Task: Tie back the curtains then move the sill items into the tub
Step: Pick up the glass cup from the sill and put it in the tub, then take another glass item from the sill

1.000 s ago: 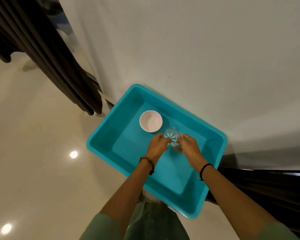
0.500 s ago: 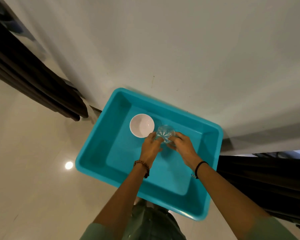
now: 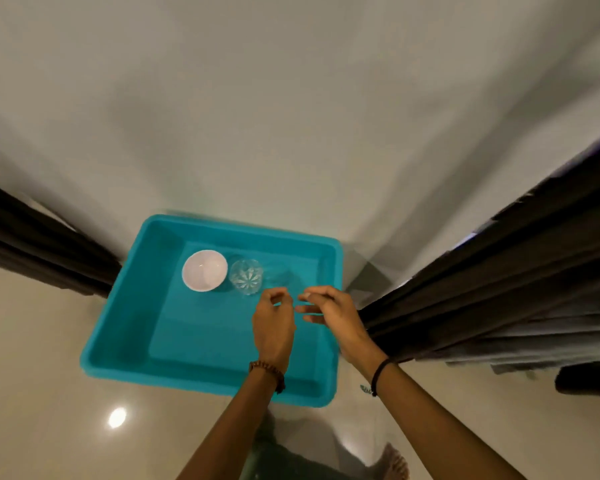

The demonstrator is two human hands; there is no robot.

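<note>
1. Dark pleated curtains hang gathered aside, one right of the hands and one far left.
2. Teal plastic tub sits on the glossy floor beneath both hands, smooth-walled to catch sill items.
3. Left hand is loosely curled and right hand slack-fingered; both are empty.
4. White bowl rests in the tub, ahead-left of the hands.
5. Patterned clear glass stands just beside the bowl.
</note>
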